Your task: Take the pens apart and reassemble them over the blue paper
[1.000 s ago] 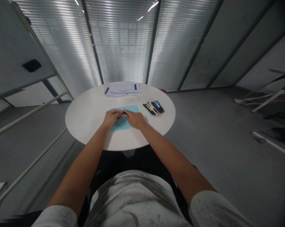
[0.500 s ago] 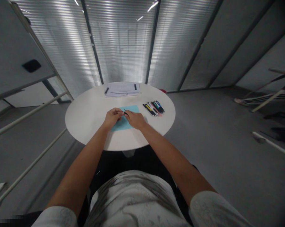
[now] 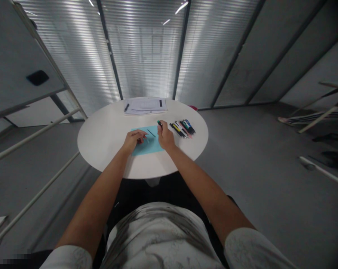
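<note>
My right hand is closed round a dark pen part with a green end poking out above the fingers, over the right edge of a light blue sheet. Most of that part is hidden in the hand. A thin dark pen refill lies slantwise on the sheet, between my hands. Over the sheet's left side, my left hand has its fingers drawn together; whatever is at the fingertips is too small to name. Just right of my right hand, several pens lie side by side.
The round white table carries a stack of papers with dark clips or marks at its far side. A white metal frame with a board stands at left. Blinds hang behind the table. Chair legs show at far right.
My hands have come apart. The right one moved right and up with the pen part, and the dark refill now shows on the sheet. The left hand has hardly moved.
</note>
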Motion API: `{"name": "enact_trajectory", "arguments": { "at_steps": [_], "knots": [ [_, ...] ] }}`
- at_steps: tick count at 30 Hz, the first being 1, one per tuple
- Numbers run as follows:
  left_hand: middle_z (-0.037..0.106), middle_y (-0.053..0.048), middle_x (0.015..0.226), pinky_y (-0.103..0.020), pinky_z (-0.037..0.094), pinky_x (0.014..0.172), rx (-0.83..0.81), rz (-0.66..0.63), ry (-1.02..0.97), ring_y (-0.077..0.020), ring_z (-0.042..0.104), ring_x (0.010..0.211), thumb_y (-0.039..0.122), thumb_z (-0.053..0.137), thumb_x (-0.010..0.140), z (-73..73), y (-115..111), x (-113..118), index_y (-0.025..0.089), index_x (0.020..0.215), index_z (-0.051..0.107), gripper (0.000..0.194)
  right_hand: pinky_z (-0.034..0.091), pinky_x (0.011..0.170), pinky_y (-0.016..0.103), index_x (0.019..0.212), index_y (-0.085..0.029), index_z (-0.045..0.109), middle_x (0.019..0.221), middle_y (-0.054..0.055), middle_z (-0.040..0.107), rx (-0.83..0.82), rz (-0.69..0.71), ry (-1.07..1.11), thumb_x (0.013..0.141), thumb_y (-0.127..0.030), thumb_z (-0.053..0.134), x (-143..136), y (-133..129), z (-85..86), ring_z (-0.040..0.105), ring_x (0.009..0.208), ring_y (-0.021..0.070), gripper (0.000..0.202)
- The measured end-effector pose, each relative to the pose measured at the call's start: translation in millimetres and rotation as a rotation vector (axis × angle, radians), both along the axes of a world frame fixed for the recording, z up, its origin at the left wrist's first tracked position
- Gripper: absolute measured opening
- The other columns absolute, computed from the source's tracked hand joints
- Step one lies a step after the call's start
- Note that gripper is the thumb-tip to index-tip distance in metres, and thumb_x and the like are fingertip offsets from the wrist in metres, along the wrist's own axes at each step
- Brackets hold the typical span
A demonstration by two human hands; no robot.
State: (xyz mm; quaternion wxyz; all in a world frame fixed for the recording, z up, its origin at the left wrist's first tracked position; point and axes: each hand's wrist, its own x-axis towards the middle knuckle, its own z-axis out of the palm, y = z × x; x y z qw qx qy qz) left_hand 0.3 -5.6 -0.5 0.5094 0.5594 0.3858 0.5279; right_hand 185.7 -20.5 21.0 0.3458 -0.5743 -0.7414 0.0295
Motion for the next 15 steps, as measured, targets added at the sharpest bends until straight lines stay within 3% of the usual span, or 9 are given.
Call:
{"name": "enact_trajectory", "arguments": {
  "at_steps": [4,8,12,15],
  "knots": [
    [0.064,-0.008,0.065,-0.026,0.037,0.047,-0.021,0.014,-0.034,-0.0129,0.053,0.050,0.028,0.065,0.066,-1.2,1.6,-2.6,0.014,0.077,0.073,0.020,0.044,0.081,0.029,0.150,-0.015,0.016,0.114,0.014,0.065,0.001,0.014,0.007,0.098,-0.029,-0.002,6.7,-0.3,6.0,0.061,0.094,0.0181,0.056],
    [0.064,-0.007,0.063,-0.026,0.036,0.047,-0.039,0.006,-0.056,-0.0129,0.052,0.050,0.028,0.064,0.064,1.9,-0.3,-2.5,0.014,0.076,0.073,0.020,0.044,0.083,0.030,0.151,-0.015,0.013,0.113,0.014,0.065,0.009,0.021,0.024,0.098,-0.028,-0.002,10.6,1.5,6.7,0.060,0.093,0.0179,0.057],
    [0.062,-0.005,0.061,-0.026,0.035,0.046,-0.050,0.019,-0.103,-0.0127,0.051,0.049,0.028,0.063,0.062,1.7,1.0,-3.6,0.014,0.075,0.072,0.021,0.044,0.082,0.031,0.145,-0.013,0.026,0.111,0.014,0.065,0.016,-0.033,0.138,0.099,-0.032,0.006,11.9,8.4,-0.8,0.061,0.095,0.0195,0.053],
    [0.059,-0.004,0.060,-0.026,0.034,0.045,-0.062,0.063,-0.165,-0.0122,0.049,0.048,0.027,0.061,0.061,1.2,3.3,-4.9,0.014,0.073,0.070,0.020,0.043,0.085,0.032,0.132,-0.015,0.042,0.116,0.012,0.064,0.039,-0.086,0.095,0.099,-0.034,0.021,11.7,11.9,-5.8,0.059,0.104,0.0219,0.044]
  ]
}}
